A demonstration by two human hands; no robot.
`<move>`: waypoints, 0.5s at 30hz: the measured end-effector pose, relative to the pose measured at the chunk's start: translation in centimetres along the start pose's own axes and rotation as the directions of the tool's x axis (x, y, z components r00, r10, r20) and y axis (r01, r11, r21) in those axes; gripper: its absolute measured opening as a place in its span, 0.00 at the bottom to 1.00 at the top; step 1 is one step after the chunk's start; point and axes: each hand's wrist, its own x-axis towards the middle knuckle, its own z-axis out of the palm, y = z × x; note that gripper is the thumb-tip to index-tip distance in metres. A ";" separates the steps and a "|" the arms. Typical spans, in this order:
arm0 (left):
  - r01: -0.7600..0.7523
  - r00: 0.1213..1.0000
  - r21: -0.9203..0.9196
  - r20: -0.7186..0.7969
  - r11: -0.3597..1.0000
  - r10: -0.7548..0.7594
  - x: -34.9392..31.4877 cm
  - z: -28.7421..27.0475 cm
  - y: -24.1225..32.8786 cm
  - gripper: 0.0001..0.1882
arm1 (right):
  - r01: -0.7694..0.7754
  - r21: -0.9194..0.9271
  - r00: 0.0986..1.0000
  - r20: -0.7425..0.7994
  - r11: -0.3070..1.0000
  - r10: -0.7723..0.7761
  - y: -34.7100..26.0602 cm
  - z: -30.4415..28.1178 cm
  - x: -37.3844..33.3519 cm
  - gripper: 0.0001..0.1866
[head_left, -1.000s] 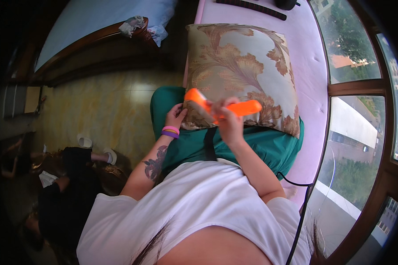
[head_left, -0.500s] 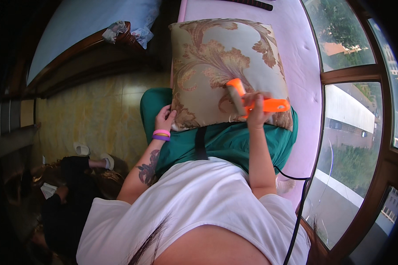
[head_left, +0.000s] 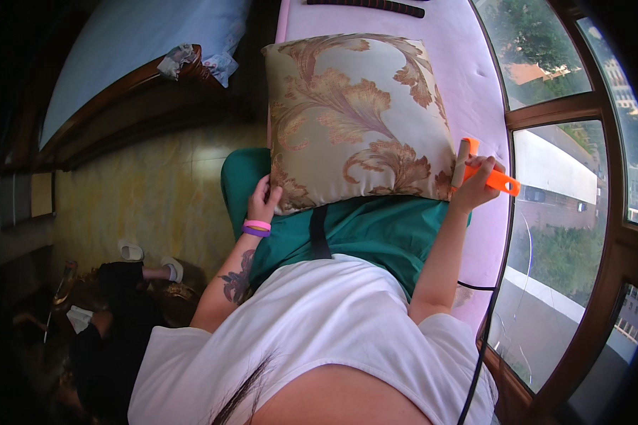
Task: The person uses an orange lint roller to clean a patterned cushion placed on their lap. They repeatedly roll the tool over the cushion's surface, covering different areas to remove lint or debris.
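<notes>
A square beige cushion (head_left: 358, 124) with a brown leaf pattern lies across my lap, over green trousers (head_left: 376, 230). At its near left corner, my left hand (head_left: 264, 201) grips the edge with the fingers closed on the fabric. My right hand (head_left: 476, 188) is wrapped around the orange handle of a lint roller (head_left: 503, 181). The roller's pale cylinder stands at the cushion's right edge, near the lower right corner; whether it touches the fabric I cannot tell.
Under the cushion is a pink padded bench (head_left: 471, 85), with a dark ribbed bar (head_left: 376, 6) at its far end. A wood-framed window (head_left: 553, 117) borders the right side. A black cable (head_left: 485, 333) hangs near my right arm. Another person's leg (head_left: 124, 280) shows lower left.
My right hand has carried the lint roller rightward from over the cushion to its right edge. My left hand keeps its hold on the corner. The whole view has shifted slightly.
</notes>
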 end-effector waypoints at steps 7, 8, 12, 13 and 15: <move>0.284 0.944 -0.019 0.181 0.959 -0.276 0.6 0.1 1.7 0.34 | -0.362 0.479 0.932 0.163 0.799 0.324 0.6 1.9 -5.5 0.08; 0.253 0.954 -0.095 0.190 0.963 -0.232 0.7 0.2 1.2 0.34 | -0.434 0.463 0.901 0.225 0.773 0.371 0.1 2.9 -6.7 0.08; 0.119 0.981 -0.193 0.175 0.974 -0.085 1.1 -0.4 -1.5 0.32 | -0.721 0.478 0.692 0.472 0.502 0.546 0.4 6.3 -12.8 0.07; 0.088 0.983 -0.163 0.172 0.983 -0.059 1.2 -0.5 -1.7 0.31 | -0.761 0.442 0.649 0.508 0.475 0.567 0.4 7.0 -14.6 0.07; 0.152 0.972 -0.213 0.209 0.965 -0.107 1.6 -0.6 -1.8 0.30 | -0.851 0.325 0.521 0.623 0.413 0.583 0.3 7.9 -18.0 0.06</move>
